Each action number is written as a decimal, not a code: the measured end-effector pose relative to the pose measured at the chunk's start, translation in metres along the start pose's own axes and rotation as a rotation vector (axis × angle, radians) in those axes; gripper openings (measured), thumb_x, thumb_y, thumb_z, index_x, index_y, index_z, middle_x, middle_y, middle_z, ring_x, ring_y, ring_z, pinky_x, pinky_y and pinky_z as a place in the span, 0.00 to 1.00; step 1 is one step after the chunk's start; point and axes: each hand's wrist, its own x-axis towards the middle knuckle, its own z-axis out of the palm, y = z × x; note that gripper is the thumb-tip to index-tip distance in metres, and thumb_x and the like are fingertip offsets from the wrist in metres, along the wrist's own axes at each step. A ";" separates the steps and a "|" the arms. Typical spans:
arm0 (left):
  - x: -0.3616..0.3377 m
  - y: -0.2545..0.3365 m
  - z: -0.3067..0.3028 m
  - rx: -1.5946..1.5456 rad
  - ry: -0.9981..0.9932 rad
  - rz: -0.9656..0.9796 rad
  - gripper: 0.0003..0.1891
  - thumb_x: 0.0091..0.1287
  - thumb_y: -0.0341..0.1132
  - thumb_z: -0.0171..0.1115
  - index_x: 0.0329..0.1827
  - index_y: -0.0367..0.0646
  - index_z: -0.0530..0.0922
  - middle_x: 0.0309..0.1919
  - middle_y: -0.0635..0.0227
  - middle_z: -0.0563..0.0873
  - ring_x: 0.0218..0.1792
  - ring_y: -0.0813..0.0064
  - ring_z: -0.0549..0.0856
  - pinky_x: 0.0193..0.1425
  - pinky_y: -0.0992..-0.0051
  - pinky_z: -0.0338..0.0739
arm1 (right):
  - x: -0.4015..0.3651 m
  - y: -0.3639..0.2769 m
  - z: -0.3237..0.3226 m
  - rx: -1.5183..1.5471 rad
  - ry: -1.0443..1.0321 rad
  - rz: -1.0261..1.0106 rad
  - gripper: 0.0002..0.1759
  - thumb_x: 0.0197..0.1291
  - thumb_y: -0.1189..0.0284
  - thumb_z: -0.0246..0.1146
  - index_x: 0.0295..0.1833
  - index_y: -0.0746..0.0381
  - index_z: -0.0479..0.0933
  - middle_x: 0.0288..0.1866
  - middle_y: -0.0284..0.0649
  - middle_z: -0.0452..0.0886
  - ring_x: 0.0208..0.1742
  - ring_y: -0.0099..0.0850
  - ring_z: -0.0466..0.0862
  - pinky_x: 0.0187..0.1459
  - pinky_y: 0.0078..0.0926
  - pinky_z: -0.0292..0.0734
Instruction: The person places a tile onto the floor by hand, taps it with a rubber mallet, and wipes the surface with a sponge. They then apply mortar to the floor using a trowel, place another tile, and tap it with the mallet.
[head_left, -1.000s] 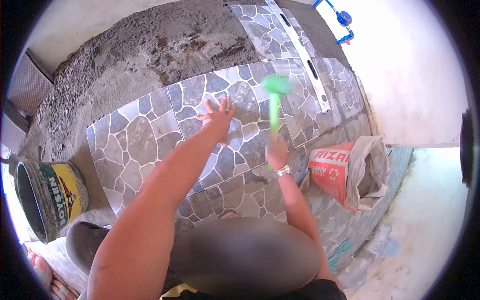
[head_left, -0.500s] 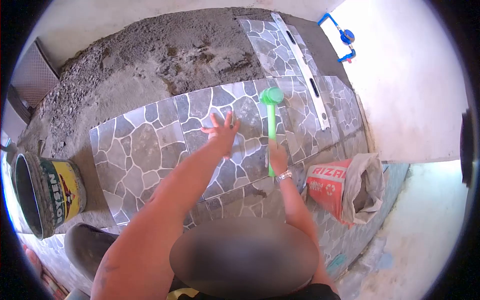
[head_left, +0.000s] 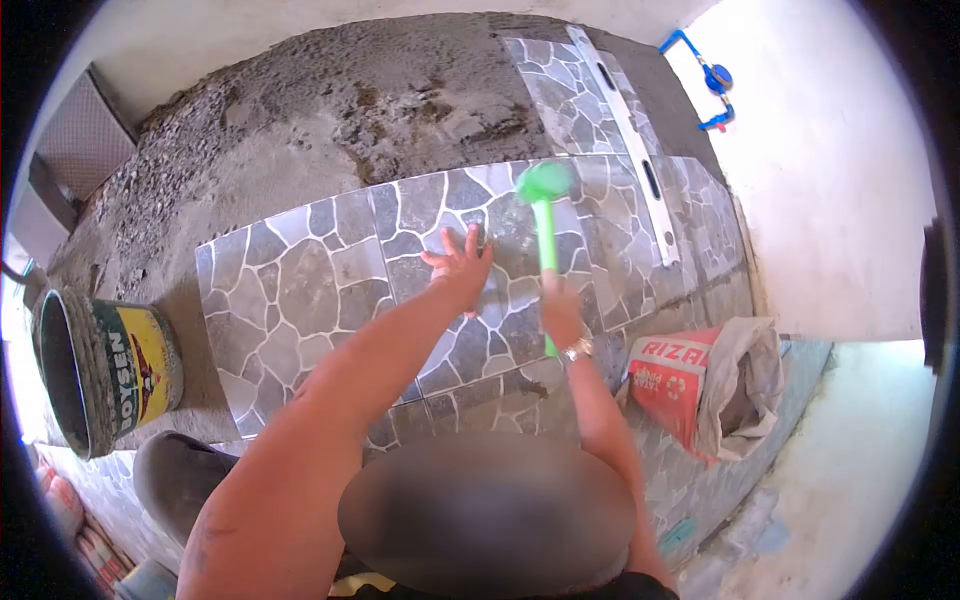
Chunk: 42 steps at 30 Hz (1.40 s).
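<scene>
- Green mallet (head_left: 546, 235) sits at centre frame, handle running up from the right hand (head_left: 562, 312), head over the upper edge of the tiled strip; the head is blurred, so cannot tell whether it touches the tile.
- Right hand is closed around the lower end of the mallet handle, with a wristwatch (head_left: 577, 350) just below it.
- Left hand (head_left: 462, 270) is open, fingers spread, palm flat on the stone-pattern tile (head_left: 420, 210), just left of the mallet handle and not touching it.
- That tile lies mid-frame in a row of matching tiles, with more of them below and to the right.
- Grey mortar bed (head_left: 350, 100) fills the upper left and upper centre, rough and bare, directly above the tile row.
- Long spirit level (head_left: 630, 140) lies diagonally across the tiles at upper right, well right of the mallet head.
- Blue pipe fitting (head_left: 710, 75) is at the top right, against the white wall (head_left: 830, 200).
- Paint bucket (head_left: 110, 370) with a yellow-green label stands at the left edge, beside the left end of the tile row.
- Red-printed cement sack (head_left: 690, 385), top open, slumps at lower right on the tiles, near the right forearm.
- Dark boot (head_left: 175, 475) is at lower left, below the bucket.
</scene>
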 end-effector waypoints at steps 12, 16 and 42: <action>-0.010 0.000 0.013 -0.018 -0.005 0.020 0.68 0.41 0.46 0.88 0.84 0.53 0.49 0.84 0.52 0.38 0.77 0.22 0.48 0.62 0.21 0.68 | -0.037 -0.006 -0.009 0.072 0.006 -0.081 0.23 0.75 0.56 0.52 0.38 0.66 0.76 0.18 0.43 0.73 0.21 0.36 0.77 0.23 0.38 0.69; -0.003 0.001 0.006 0.018 -0.012 0.013 0.68 0.41 0.48 0.88 0.84 0.54 0.49 0.84 0.51 0.37 0.77 0.21 0.47 0.62 0.23 0.69 | -0.041 -0.020 -0.011 0.186 -0.140 0.325 0.27 0.76 0.51 0.50 0.34 0.64 0.74 0.18 0.34 0.71 0.19 0.30 0.75 0.22 0.32 0.69; -0.003 -0.001 0.006 0.021 -0.016 0.015 0.69 0.40 0.49 0.88 0.84 0.54 0.48 0.84 0.53 0.37 0.77 0.22 0.48 0.62 0.23 0.69 | -0.044 0.039 -0.014 -0.141 0.115 -0.090 0.11 0.70 0.66 0.59 0.42 0.64 0.75 0.28 0.47 0.79 0.27 0.48 0.78 0.27 0.46 0.69</action>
